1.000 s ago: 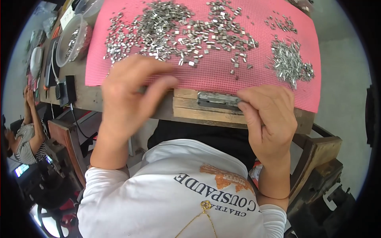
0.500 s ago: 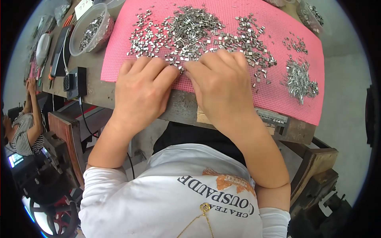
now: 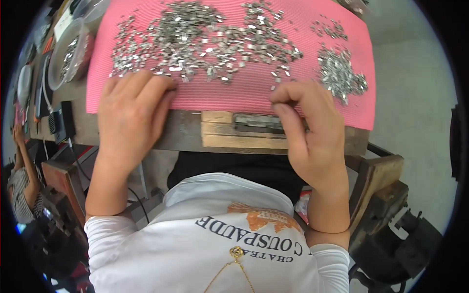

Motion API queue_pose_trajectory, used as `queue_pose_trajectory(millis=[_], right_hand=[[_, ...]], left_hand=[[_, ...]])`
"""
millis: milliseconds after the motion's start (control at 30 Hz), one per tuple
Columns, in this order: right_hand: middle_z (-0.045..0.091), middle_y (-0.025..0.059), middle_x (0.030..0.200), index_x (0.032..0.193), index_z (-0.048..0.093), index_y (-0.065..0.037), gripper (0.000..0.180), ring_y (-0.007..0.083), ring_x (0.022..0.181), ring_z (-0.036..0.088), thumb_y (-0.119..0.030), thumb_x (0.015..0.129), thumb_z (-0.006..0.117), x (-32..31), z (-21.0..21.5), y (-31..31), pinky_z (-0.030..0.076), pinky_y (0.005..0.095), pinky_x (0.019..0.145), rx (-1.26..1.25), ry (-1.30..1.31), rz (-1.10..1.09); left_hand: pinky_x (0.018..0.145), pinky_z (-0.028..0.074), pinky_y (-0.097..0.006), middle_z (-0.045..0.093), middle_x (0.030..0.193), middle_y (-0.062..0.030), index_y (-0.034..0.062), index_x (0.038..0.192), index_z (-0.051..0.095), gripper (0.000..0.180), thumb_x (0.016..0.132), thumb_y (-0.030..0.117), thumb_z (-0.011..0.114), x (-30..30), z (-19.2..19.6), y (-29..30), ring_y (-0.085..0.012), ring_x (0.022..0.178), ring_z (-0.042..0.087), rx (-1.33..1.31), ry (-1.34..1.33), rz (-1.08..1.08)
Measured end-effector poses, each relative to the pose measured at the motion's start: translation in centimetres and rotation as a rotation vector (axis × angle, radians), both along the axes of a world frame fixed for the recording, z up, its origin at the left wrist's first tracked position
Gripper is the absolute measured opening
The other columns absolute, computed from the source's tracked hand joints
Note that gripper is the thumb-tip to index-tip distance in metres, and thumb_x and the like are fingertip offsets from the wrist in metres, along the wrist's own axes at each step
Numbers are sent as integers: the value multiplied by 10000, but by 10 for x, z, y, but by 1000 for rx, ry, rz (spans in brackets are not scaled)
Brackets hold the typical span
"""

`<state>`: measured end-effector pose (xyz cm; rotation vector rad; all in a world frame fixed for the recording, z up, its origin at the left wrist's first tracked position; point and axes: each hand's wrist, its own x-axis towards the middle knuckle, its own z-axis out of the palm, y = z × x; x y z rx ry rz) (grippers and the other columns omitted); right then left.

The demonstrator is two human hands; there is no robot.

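My left hand [image 3: 131, 115] rests at the near left part of a pink mat [image 3: 215, 100], beside a wide spread of small shiny metal pieces [image 3: 183, 27]. Its fingers are curled, thumb close to the forefinger; whatever they pinch is hidden. Over the mat's near edge, right of the middle, my right hand [image 3: 315, 127] has thumb and forefinger drawn together. Anything between those tips is too small to make out. Below its fingertips lies a wooden block [image 3: 217, 129] with a dark metal slotted fixture [image 3: 256, 122] set in it, partly covered by this hand.
Thin silvery pins [image 3: 337, 73] lie heaped at the mat's right, with a smaller scatter of pieces [image 3: 330, 28] behind. A clear plastic tub [image 3: 80, 53] of metal pieces stands on the left. Near it sits a black box with a cable [image 3: 63, 119]. A person [image 3: 24, 188] sits far left.
My hands, close together over the front of the metal pieces before, have moved apart. The right went rightward to the wooden block, uncovering it; the view has shifted right.
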<state>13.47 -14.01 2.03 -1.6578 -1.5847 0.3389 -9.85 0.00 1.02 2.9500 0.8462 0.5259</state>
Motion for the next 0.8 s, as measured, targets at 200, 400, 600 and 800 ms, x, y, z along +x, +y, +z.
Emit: queue_pose_trajectory(millis=[200,400,600,800], right_hand=[[689,53,916,973,669,-59,164,256,832,625,23,838,713,23,-5,-51,427,377,805,-26,-57,-32],[696,44,967,942,689,-70,185,245,864,627,11,793,763,19,-18,-53,426,373,802,44,-8,-67],[723,74,954,900,716,-42,157,247,880,643,39,771,756,19,-18,-46,482,358,816,25,-93,-56],[715,54,947,905,707,-55,168,241,856,629,21,771,772,17,-22,-42,452,359,807,58,-126,-47]], left_hand=[[729,420,-379,614,842,-28,119,944,664,80,888,101,718,12,-3,1,-242,795,609,-10,30,-100],[711,435,-380,623,852,-31,118,930,687,88,864,113,746,28,-8,-2,-247,798,612,1,-43,-124],[707,455,-387,623,819,-46,102,904,707,125,838,150,802,26,-8,-15,-263,777,620,-37,-22,49],[675,479,-388,643,791,-54,93,861,738,112,791,119,821,27,-5,-18,-272,728,635,-58,-93,89]])
